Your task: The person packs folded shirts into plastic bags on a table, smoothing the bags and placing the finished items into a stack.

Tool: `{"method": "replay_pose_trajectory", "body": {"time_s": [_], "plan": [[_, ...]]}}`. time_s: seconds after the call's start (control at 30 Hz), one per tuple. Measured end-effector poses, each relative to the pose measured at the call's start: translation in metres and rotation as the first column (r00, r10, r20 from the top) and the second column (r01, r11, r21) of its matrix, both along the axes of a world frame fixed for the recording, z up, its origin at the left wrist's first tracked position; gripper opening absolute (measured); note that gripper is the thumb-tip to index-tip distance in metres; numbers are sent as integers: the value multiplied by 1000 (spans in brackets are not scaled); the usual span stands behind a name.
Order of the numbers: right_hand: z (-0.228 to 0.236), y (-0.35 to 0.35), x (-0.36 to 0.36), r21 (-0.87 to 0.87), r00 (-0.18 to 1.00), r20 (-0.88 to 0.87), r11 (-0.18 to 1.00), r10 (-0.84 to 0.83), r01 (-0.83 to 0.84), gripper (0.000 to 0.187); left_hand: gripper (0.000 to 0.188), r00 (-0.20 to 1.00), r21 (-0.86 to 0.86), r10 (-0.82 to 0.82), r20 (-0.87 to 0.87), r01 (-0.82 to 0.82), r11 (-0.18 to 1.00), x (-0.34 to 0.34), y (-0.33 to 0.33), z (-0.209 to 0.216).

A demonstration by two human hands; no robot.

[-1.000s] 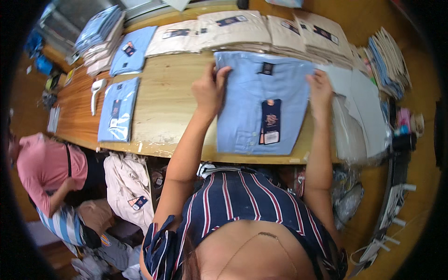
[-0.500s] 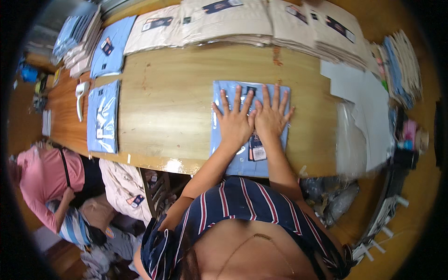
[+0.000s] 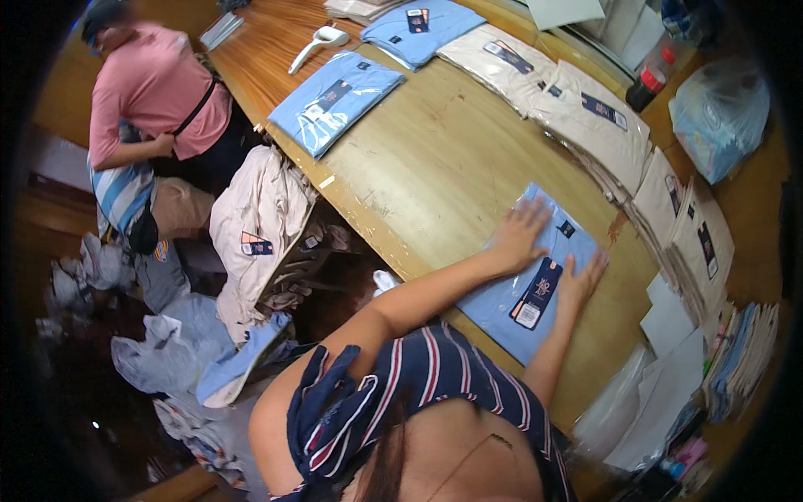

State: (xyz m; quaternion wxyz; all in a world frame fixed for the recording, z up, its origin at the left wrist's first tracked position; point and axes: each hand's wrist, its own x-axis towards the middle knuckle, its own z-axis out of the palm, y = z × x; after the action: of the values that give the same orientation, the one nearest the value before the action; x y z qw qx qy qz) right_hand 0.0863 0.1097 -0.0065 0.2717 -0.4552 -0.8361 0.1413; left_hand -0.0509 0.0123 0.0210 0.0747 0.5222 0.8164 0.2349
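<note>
A folded light-blue shirt [image 3: 485, 311] lies on the table in front of me, its collar end pointing away. A dark hang tag [image 3: 536, 293] with a white label rests on its front, between my hands. My left hand [image 3: 520, 238] is spread flat on the upper left part of the shirt, its fingers slightly blurred. Along the right edge, my right hand [image 3: 582, 280] lies with its fingers stretched out. Neither hand grips anything; both only touch the shirt's surface.
A bagged blue shirt [image 3: 335, 99] and a white handheld scanner [image 3: 321, 45] lie toward the far left. Stacked beige garments [image 3: 598, 140] line the far edge. Clear plastic bags [image 3: 609, 400] and white sheets [image 3: 661, 410] sit at right. A person in pink [image 3: 159, 88] is beyond the left edge.
My view has turned left, so the table now runs diagonally. My hands, side by side on the shirt before, have moved apart toward its two sides, leaving the tag fully visible.
</note>
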Motion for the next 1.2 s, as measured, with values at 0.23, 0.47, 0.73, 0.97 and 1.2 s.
{"method": "replay_pose_trajectory", "body": {"time_s": [0.23,0.47,0.73,0.97,1.2], "plan": [[28,-39,64,-709,971,-213,700,-107,-79,38,52,962,246,153,225,-207,947,-5,-88,-5],[48,-105,-81,-771,781,-603,374,-166,-516,43,55,837,88,330,436,-405,910,-139,-154,62],[55,-174,-364,-630,675,-722,257,154,-733,31,42,902,162,407,145,-428,889,-396,-250,91],[40,-78,-428,-700,916,-198,604,348,-381,21,37,868,-224,496,-7,-485,846,-467,-237,82],[22,-22,-528,-876,914,-377,379,-151,-298,24,37,883,131,426,198,-454,881,-605,-94,25]]}}
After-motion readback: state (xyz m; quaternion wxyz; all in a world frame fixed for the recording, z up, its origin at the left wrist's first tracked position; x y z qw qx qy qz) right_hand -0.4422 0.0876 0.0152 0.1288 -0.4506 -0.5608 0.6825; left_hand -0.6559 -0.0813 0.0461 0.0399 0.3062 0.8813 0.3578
